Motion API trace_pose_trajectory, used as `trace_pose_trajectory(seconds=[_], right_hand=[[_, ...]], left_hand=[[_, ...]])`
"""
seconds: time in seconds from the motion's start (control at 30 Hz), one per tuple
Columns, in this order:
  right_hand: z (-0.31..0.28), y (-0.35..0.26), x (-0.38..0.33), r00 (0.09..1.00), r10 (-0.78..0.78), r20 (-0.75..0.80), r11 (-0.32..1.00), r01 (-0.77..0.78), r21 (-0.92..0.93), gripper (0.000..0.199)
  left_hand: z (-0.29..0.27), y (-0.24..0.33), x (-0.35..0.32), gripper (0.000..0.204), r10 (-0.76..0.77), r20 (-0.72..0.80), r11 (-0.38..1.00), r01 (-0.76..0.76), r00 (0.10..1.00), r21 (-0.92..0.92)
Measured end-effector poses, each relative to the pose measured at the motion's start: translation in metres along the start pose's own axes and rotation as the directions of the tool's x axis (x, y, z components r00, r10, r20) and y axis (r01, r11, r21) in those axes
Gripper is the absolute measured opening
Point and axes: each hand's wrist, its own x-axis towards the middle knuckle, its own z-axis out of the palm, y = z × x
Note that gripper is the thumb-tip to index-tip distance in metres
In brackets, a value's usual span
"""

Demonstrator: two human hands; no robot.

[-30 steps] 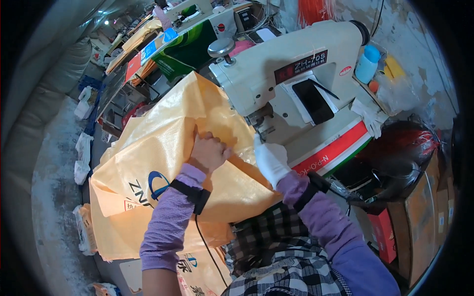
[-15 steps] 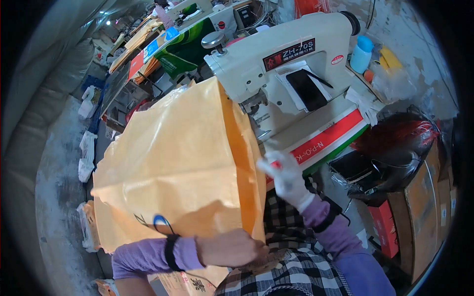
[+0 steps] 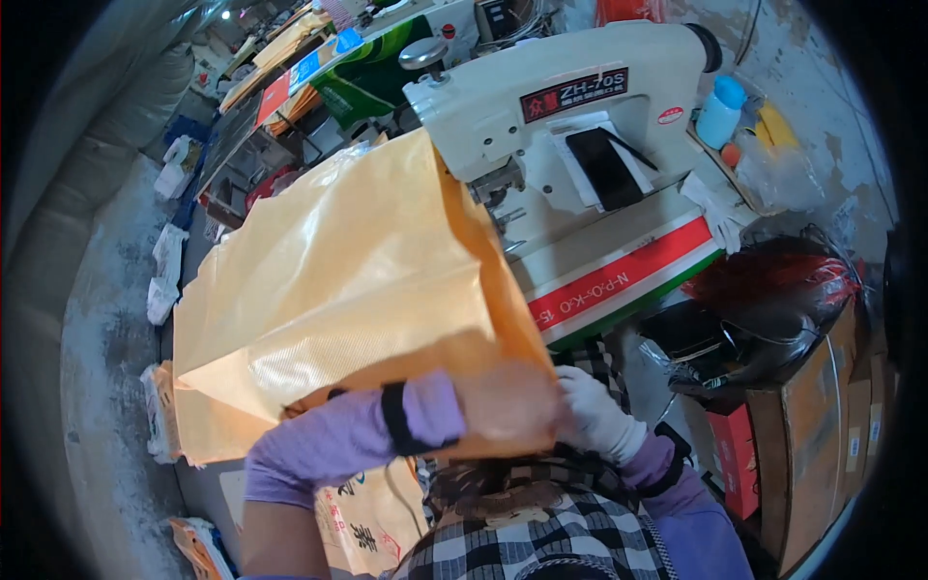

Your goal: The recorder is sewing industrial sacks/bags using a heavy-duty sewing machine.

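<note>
A large yellow-orange woven plastic sack [image 3: 348, 251] lies spread over the machine table, its right edge beside the needle area of a white industrial sewing machine [image 3: 580, 87]. Across the sack's near side, my bare left hand [image 3: 512, 406] is closed on its near right corner; motion blurs the fingers. My right hand [image 3: 594, 416], in a white glove, is closed at that same corner, close against the left fingers. Part of its grip is hidden behind the sack's edge. Another printed sack [image 3: 372, 517] shows beneath my left forearm.
A black phone [image 3: 604, 169] and a pen rest on papers on the machine bed. A white glove [image 3: 713, 215] hangs at the table's end, near a blue bottle [image 3: 720, 111]. Cardboard boxes [image 3: 807, 425] and black plastic bags [image 3: 764, 300] stand at the right.
My right hand has come down from beside the machine to the sack's corner. My left hand has moved right and up with that corner, and the sack's near side has folded and shifted.
</note>
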Motion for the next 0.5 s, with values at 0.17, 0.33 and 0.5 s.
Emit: trace_pose_trajectory(seconds=[0.17, 0.33, 0.5], right_hand=[[0.024, 0.028, -0.033, 0.789, 0.610, 0.075, 0.676, -0.567, 0.472, 0.020], [0.037, 0.014, -0.022, 0.929, 0.370, -0.026, 0.812, -0.310, 0.495, 0.015], [0.014, -0.023, 0.000, 0.971, 0.218, -0.100, 0.940, -0.181, 0.288, 0.015]], left_hand=[[0.026, -0.108, -0.026, 0.067, -0.683, -0.362, 0.728, 0.633, 0.635, -0.263], [0.043, -0.095, -0.074, 0.079, -0.924, -0.138, 0.382, 0.856, 0.357, -0.347], [0.043, -0.105, -0.084, 0.060, -0.659, -0.563, 0.495, 0.851, 0.499, 0.175]])
